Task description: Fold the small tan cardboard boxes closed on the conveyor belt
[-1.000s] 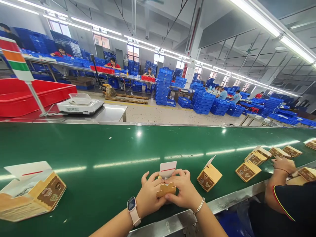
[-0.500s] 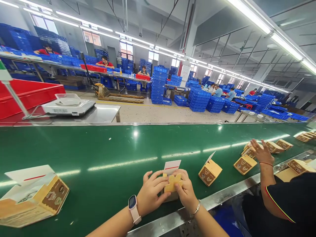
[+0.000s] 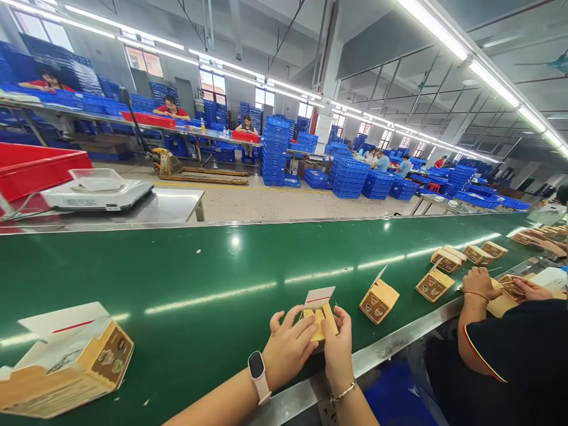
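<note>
Low in the centre of the head view, a small yellow-and-brown carton point(image 3: 329, 320) sits on the green conveyor belt point(image 3: 186, 337). Its white lid flap point(image 3: 319, 297) with a red line stands up at the back. My left hand point(image 3: 290, 336), below a pink-strapped watch, wraps the carton's left side with its fingers over the yellow flaps. From the right, my right hand point(image 3: 339, 349) holds it, thumb pressed on a flap. Both hands hide the carton's front and lower part. To the right stands another carton point(image 3: 379, 302) with its lid up.
At the left lies a larger-looking open carton point(image 3: 104, 358). A co-worker's hands point(image 3: 481, 285) handle cartons at the right, near several closed ones point(image 3: 477, 255). A metal rail point(image 3: 381, 349) edges the belt. Beyond it are a scale point(image 3: 97, 192) and a red bin point(image 3: 39, 168).
The view has swung slightly right. My fingers have shifted on the carton, and its yellow flaps now lie lower. The co-worker's hand has drawn back from the belt cartons toward the rail.
</note>
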{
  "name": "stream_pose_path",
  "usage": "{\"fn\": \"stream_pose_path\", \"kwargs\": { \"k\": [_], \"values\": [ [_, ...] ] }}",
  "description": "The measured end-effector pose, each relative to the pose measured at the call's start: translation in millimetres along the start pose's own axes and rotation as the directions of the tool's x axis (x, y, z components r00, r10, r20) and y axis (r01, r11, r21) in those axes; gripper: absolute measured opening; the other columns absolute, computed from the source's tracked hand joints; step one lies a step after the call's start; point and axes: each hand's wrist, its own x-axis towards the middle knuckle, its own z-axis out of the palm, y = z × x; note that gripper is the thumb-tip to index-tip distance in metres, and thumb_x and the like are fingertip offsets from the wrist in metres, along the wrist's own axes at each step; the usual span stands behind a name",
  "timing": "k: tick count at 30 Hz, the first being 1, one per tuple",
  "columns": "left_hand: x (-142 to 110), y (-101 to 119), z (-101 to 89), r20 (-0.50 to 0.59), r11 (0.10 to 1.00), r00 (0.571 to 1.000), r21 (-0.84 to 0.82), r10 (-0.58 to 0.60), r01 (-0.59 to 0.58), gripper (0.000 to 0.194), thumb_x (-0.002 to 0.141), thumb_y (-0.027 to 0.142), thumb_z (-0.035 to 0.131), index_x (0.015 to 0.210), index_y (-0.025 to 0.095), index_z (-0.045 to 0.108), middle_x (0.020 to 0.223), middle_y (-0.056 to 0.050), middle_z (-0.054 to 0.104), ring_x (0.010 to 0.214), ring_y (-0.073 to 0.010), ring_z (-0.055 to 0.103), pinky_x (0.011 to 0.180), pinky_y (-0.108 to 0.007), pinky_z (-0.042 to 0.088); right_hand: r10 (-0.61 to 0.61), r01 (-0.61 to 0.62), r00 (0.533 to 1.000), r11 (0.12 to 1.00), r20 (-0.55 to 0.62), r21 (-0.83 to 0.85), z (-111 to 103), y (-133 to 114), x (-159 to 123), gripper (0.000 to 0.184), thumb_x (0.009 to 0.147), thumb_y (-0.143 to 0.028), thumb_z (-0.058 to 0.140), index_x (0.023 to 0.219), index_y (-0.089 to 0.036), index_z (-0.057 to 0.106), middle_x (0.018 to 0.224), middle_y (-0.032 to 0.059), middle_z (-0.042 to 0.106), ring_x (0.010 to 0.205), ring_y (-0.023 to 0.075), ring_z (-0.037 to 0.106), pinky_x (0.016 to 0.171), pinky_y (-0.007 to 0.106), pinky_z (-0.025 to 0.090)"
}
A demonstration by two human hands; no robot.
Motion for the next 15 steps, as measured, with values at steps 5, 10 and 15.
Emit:
{"fn": "stream_pose_path", "kwargs": {
  "k": [5, 10, 15],
  "values": [
    [8, 3, 11.1, 0.043, 1.0, 0.999, 0.017, -0.001, 0.001, 0.027, 0.097, 0.027, 0.033, 0.101, 0.022, 0.059, 0.102, 0.003, 0.067, 0.107, -0.0239, 0.042, 0.091, -0.042, 0.017, 0.094, -0.09, 0.995, 0.991, -0.029, 0.097, -1, -14, -8, 0.085, 0.051, -0.061, 0.061, 0.119, -0.014, 0.04, 0.121, 0.013, 0.048, 0.105, 0.02, 0.052, 0.088, 0.031, 0.047],
    [7, 8, -23.8, 0.113, 0.98, 0.991, 0.171, 0.079, -0.097, 0.037, 0.094, 0.029, 0.037, 0.124, 0.012, 0.049, 0.131, -0.008, 0.053, 0.124, -0.0282, 0.033, 0.091, -0.039, 0.022, -0.384, 0.367, 0.914, 0.921, -0.132, -0.133, -21, 15, -25, 0.063, 0.079, -0.053, 0.051, 0.126, -0.014, 0.035, 0.135, 0.0168, 0.035, 0.121, 0.0233, 0.042, 0.102, 0.041, 0.035],
    [-38, -3, -93.9, -0.095, 0.993, 0.993, 0.085, -0.068, 0.076, 0.04, 0.09, 0.026, 0.042, 0.127, 0.014, 0.038, 0.13, -0.017, 0.043, 0.13, -0.0282, 0.032, 0.101, -0.041, 0.028, -0.914, 0.9, 0.405, 0.393, 0.026, -0.191, -12, 32, -59, 0.041, 0.087, -0.029, 0.042, 0.126, -0.019, 0.034, 0.131, 0.0154, 0.031, 0.13, 0.0248, 0.032, 0.107, 0.051, 0.024]
  ]
}}
